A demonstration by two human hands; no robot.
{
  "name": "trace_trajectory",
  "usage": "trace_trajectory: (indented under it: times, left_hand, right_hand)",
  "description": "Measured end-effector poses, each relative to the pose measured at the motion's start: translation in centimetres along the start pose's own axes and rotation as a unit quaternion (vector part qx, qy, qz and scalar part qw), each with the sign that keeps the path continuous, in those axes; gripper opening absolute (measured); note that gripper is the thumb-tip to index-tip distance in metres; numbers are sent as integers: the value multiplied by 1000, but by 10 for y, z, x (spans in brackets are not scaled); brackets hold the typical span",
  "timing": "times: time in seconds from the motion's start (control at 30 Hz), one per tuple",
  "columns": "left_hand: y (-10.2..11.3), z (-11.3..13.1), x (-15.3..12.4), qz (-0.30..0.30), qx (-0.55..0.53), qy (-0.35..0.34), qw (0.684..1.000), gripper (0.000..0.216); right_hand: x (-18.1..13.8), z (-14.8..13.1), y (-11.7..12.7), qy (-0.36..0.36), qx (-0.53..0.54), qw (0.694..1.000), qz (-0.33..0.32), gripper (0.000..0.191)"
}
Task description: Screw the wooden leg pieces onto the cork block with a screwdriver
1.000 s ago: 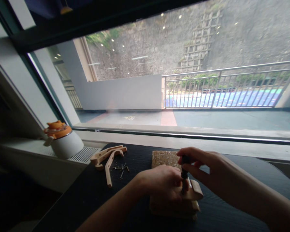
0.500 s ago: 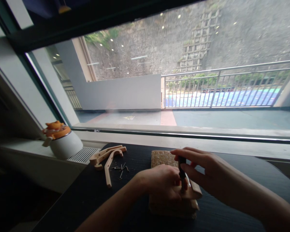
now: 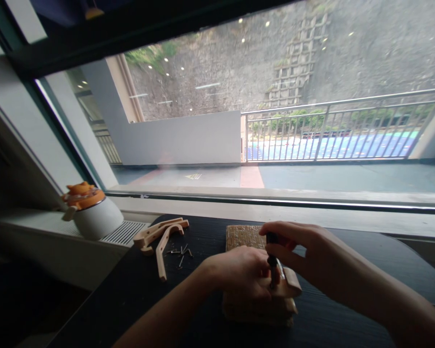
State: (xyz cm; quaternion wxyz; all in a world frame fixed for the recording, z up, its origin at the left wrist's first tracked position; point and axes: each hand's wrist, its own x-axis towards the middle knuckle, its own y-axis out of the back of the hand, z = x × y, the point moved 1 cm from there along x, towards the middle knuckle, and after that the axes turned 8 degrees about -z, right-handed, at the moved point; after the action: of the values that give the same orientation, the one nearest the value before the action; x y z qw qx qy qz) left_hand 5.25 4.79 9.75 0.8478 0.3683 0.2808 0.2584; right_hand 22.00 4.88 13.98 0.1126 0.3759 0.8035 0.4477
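My right hand (image 3: 304, 253) grips the black handle of a small screwdriver (image 3: 272, 256) held upright, tip down on a curved wooden piece (image 3: 288, 285). My left hand (image 3: 239, 275) is closed over that wooden piece, pressing it onto a rough chipboard block (image 3: 244, 237) on the dark table (image 3: 148, 290). The point where the tip meets the wood is hidden between my hands.
Other curved wooden pieces (image 3: 163, 234) and several loose screws (image 3: 181, 252) lie to the left on the table. A white pot with an orange lid (image 3: 89, 212) stands on the window ledge beside a vent grille (image 3: 125, 232). A large window runs along the table's far side.
My right hand has shifted slightly on the screwdriver handle, fingers changing position around it. My left hand and the wooden piece stay where they were.
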Motion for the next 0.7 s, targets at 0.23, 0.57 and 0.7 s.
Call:
trace_trajectory:
  times: [0.23, 0.57, 0.7]
  left_hand:
    - [1, 3, 0, 0, 20, -37, 999, 10]
    - [-2, -1, 2, 19, 25, -55, 998, 13]
    - [0, -1, 1, 3, 19, -37, 999, 14]
  right_hand:
    - [1, 2, -3, -22, -7, 999, 23, 20]
    - [-2, 0, 0, 35, -18, 999, 4, 24]
    - [-2, 0, 4, 37, -30, 999, 23, 23]
